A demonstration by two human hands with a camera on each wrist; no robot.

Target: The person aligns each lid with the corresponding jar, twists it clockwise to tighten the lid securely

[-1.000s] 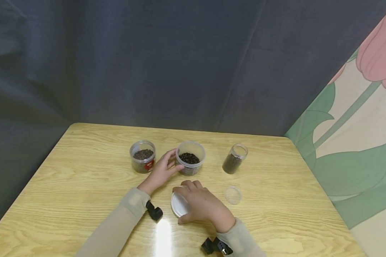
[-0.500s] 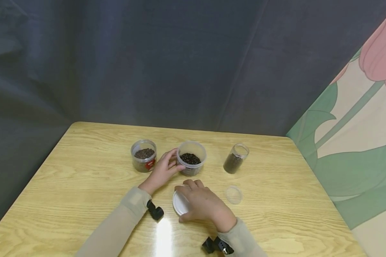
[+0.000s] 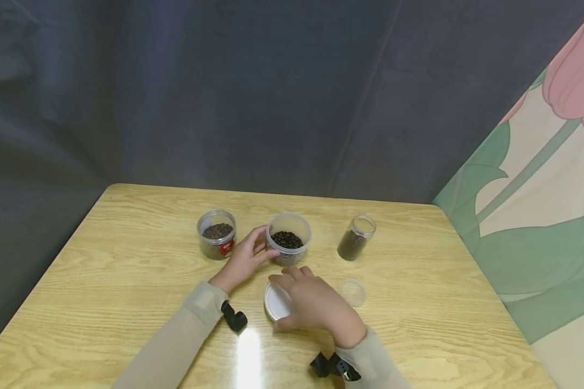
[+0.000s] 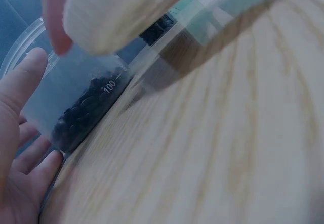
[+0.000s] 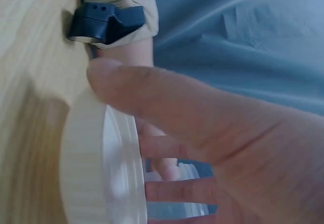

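Observation:
My left hand point(image 3: 245, 259) holds the side of a clear plastic tub point(image 3: 289, 256), thumb at the rim and fingers round the wall. Dark beans point(image 3: 287, 240) lie in it, and in the left wrist view a printed 100 shows on its wall. Just in front of the tub, my right hand point(image 3: 316, 302) grips a white round lid point(image 3: 276, 301) by its edge, thumb on the near side and fingers on the far side. The left wrist view has this lid point(image 4: 111, 16) tilted above the tabletop. In the right wrist view, the thumb overlaps the lid's ribbed rim point(image 5: 83, 158).
Left of the tub stands an open jar point(image 3: 216, 248) with brown contents and a red label. A narrower glass jar point(image 3: 352, 244), partly filled with dark grains, is at the right. A small clear disc-shaped lid point(image 3: 353, 293) lies on the wooden table point(image 3: 443, 302). Dark cloth point(image 3: 253, 97) hangs behind.
My right hand has shifted slightly right and away from me, carrying the white lid along. My left hand and the tub stay in place.

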